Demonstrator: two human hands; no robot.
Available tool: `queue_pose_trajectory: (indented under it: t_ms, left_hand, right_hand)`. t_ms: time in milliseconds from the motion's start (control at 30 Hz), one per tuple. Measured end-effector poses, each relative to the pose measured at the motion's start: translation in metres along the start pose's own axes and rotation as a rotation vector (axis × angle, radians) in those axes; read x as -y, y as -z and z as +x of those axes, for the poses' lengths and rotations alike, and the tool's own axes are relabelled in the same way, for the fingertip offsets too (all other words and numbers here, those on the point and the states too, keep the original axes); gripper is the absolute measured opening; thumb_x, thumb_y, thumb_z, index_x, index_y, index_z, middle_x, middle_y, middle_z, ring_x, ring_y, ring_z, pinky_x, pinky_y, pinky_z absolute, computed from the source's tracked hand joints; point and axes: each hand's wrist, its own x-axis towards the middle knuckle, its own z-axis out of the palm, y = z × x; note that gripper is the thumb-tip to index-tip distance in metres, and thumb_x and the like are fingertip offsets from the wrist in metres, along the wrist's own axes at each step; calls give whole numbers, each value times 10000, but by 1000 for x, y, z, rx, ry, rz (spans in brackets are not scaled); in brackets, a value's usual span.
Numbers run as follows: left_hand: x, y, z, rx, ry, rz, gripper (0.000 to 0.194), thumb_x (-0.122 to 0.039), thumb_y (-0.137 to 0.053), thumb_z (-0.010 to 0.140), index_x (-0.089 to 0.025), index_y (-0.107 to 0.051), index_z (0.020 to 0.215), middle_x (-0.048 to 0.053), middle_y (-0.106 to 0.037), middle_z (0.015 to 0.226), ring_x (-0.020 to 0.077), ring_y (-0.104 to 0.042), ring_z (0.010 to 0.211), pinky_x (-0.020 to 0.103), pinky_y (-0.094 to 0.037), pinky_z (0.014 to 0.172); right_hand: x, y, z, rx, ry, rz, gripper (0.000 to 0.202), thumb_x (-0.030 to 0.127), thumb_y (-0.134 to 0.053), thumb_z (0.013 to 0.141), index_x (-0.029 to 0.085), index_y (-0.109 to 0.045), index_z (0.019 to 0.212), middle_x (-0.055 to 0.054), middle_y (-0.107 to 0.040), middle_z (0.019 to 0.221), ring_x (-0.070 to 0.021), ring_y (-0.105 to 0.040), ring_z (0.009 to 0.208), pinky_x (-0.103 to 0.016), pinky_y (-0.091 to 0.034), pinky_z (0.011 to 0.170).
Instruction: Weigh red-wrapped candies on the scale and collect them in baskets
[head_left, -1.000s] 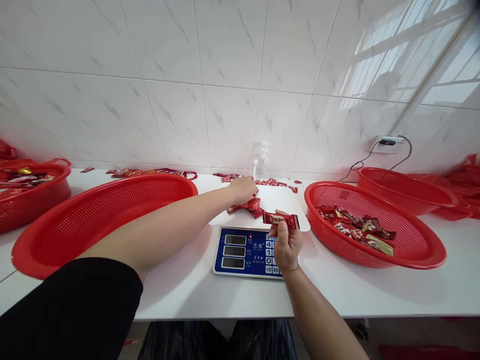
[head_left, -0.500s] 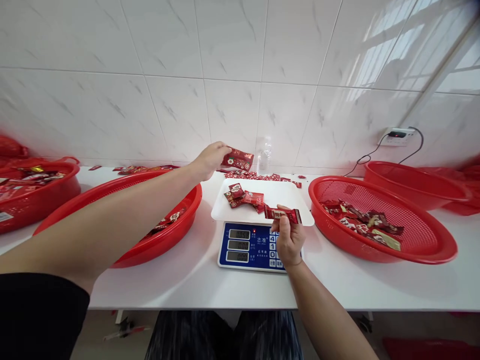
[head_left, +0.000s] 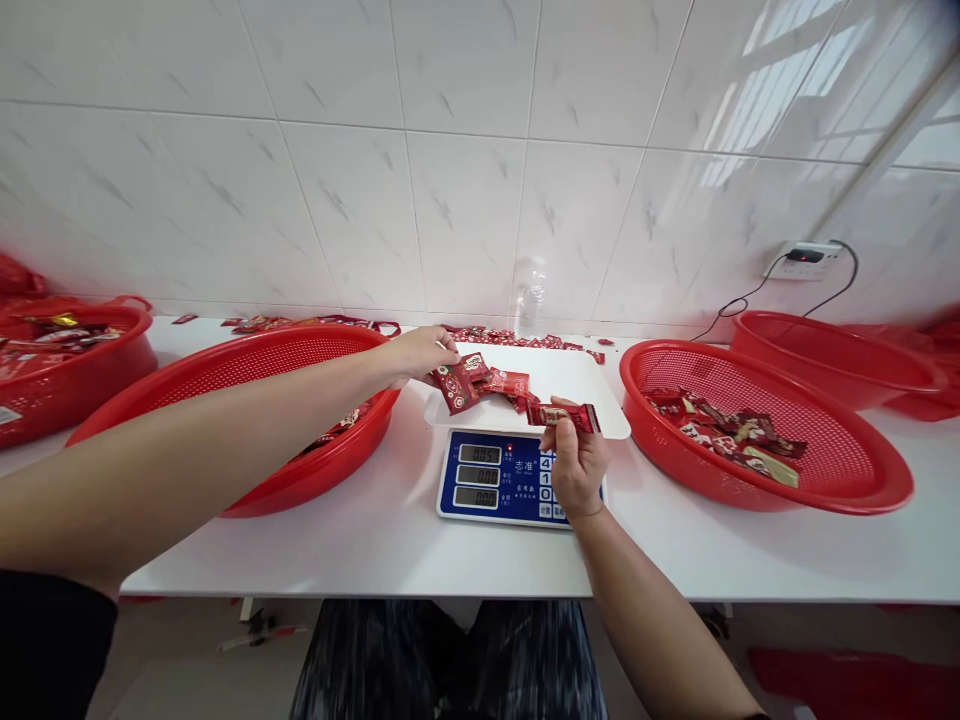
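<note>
My left hand (head_left: 421, 354) pinches a flat dark red packet (head_left: 456, 388) over the left end of the white scale tray (head_left: 574, 372). Beside it, several small red packets (head_left: 510, 383) lie in a pile on the tray. A long red wrapped bar (head_left: 583, 418) is held between the thumb and fingers of my right hand (head_left: 576, 465), above the tray's front edge. The blue scale panel (head_left: 517, 490) shows three small displays, and my right hand covers part of its keypad.
Red perforated baskets with wrapped pieces stand left (head_left: 341, 480) and right (head_left: 832, 490) of the scale. Farther left is another filled basket (head_left: 112, 365). Loose red packets (head_left: 491, 335) and a clear bottle (head_left: 531, 300) sit by the wall. A socket (head_left: 802, 262) is at right.
My left hand has come down with its packet, from above the tray's back left to the pile. My right hand still holds the bar in nearly the same place.
</note>
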Motion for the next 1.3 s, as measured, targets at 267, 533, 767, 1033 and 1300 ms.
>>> queue_pose_trajectory:
  t_ms: [267,533,767,1033,1300]
  left_hand:
    - [15,-10,9,26,-282,334,139,-223,-574,730,-197,-570,867,45,-667,912,196,-627,879,302,-499,763]
    - [24,-11,29,-12,-287,671,258,-338,-577,735,-211,-628,953,62,-677,972,234,-613,912,310,-451,788]
    - [22,-24,28,92,-307,537,381,-287,-501,804,-235,-581,1172,52,-640,1214,194,-588,1104,278,-439,909]
    - [18,-30,27,243,-364,459,532,-296,-425,864,-242,-381,1392,60,-483,1415,181,-461,1272,298,-359,1024]
    - [11,-34,24,59,-390,456,426,-341,-392,892,-197,-515,1274,60,-525,1369,208,-491,1226,317,-369,1020]
  right_hand:
    - [3,0,1,45,15,-6,271,347,-459,922,195,-606,1091,24,-556,600,-142,-528,537,-303,-455,571]
    - [7,0,2,49,37,-25,257,343,-459,921,192,-635,1032,28,-553,579,-139,-533,531,-302,-459,581]
    - [9,0,3,64,44,-29,210,313,-466,918,198,-623,840,28,-559,579,-137,-538,551,-299,-454,604]
    - [10,1,4,69,41,-46,284,325,-472,919,194,-590,696,17,-566,573,-134,-534,551,-301,-449,619]
    - [6,0,2,39,49,2,223,315,-475,921,190,-626,1027,35,-558,582,-132,-531,531,-289,-455,578]
